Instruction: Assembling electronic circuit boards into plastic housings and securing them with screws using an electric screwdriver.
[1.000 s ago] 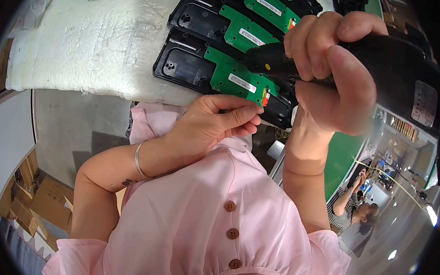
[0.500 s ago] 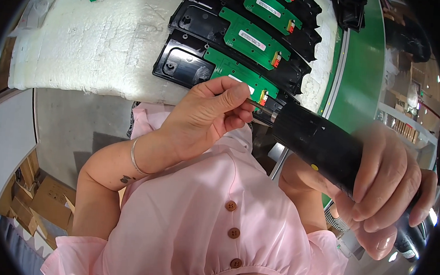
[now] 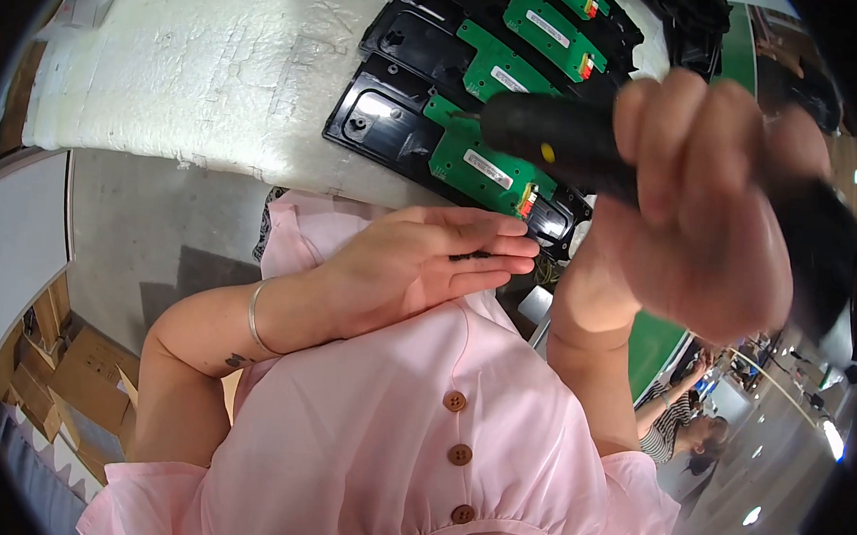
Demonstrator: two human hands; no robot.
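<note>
2 hands at work over a bench, listed from nearest outward.

Pink blouse (image 3: 390, 440): buttoned front, fills the lower part of the view.

Left hand (image 3: 419, 262): palm up, fingers (image 3: 493, 247) stretched out flat and held together, gripping nothing that shows. A few small dark bits (too small to tell what) lie near the fingertips. A thin bangle (image 3: 253, 318) sits on the wrist. The hand hovers just below the bench edge, near the closest black tray.

Right hand (image 3: 702, 224): fingers wrapped tight around a black power screwdriver (image 3: 561, 144), fist closed on its body. The tool is raised over the trays and blurred, its tip pointing left, above the nearest green circuit board (image 3: 483, 159).

Black tray (image 3: 383, 120): closest of 3 in view in a staggered row, each a black plastic shell carrying a green board with a white label. It lies on the white foam mat (image 3: 206, 72), at the near edge.

Second tray (image 3: 426, 45) and its board: just behind the first, partly overlapping.

Green conveyor strip (image 3: 740, 47): beyond the trays, at the far right.

Cardboard boxes (image 3: 55, 364): on the floor, lower left.
</note>
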